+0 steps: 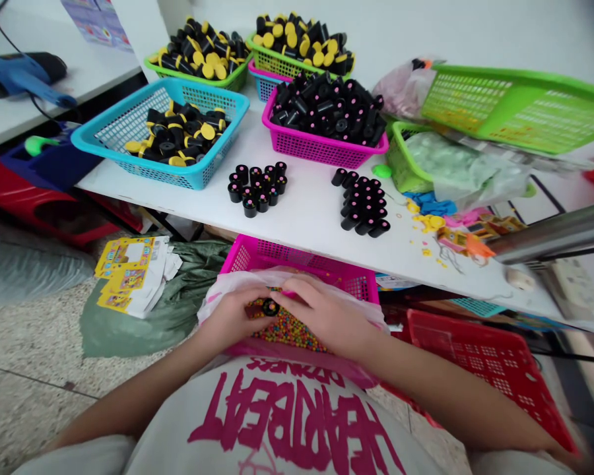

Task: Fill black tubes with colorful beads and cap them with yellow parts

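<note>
My left hand (235,316) has its thumb and fingers closed around a small black cylindrical container (270,307), whose open round end faces up. From the other side my right hand (317,310) meets it, with fingertips at the container's rim; whether they pinch anything is hidden. Both hands are just above many small multicoloured beads (290,330). The beads lie in a whitish plastic bag (215,290) lining a pink basket (301,254) at my lap. On the table edge in front stand two groups of similar black containers (262,191) with pink centres.
A blue basket (84,138) and green baskets (237,79) hold black pieces with yellow caps. A magenta basket (321,152) holds more black containers. Small toys (430,223) lie at the table's right. A red crate (495,369) stands low right; a blue heat gun (24,72) lies far left.
</note>
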The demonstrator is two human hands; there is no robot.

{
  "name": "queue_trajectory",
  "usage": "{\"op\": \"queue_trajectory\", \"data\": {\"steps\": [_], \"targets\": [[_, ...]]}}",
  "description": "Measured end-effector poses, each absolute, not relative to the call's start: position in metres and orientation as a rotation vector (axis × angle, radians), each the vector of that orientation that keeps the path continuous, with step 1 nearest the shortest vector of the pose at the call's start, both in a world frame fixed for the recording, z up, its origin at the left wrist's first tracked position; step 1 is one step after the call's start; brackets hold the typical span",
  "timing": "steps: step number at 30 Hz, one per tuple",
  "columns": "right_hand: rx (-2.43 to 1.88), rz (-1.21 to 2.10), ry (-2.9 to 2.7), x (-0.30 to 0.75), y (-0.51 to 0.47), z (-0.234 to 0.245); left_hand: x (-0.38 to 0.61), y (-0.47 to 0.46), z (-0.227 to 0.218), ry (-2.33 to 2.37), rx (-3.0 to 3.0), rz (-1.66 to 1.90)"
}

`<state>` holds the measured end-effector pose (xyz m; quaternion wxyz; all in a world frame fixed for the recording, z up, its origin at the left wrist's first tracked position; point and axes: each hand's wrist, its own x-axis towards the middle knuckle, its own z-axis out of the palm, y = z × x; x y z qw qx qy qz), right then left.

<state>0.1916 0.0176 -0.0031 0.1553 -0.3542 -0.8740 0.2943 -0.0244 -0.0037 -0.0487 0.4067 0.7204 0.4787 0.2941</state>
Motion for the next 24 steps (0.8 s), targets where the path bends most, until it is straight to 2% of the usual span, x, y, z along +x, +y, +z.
{"op": "queue_trajectory", "data": {"steps": [9, 15, 20, 24], "targets": [[-0.922, 0.754, -2.37, 0.212, 0.023, 0.001, -0.021, -0.009, -0.049, 1.044, 1.684, 0.759], [-0.985, 0.871, -2.356, 0.219, 0.011, -0.023, -0.024, -0.013, -0.045, 0.927, 1.584, 0.683], [-0.995, 1.01, -2.307, 0.217, 0.002, -0.033, -0.026, -0.014, -0.05, 1.011, 1.568, 0.678], [-0.983, 1.023, -2.28, 0.216, 0.001, -0.035, -0.024, -0.014, -0.058, 0.907, 1.522, 0.804]]}}
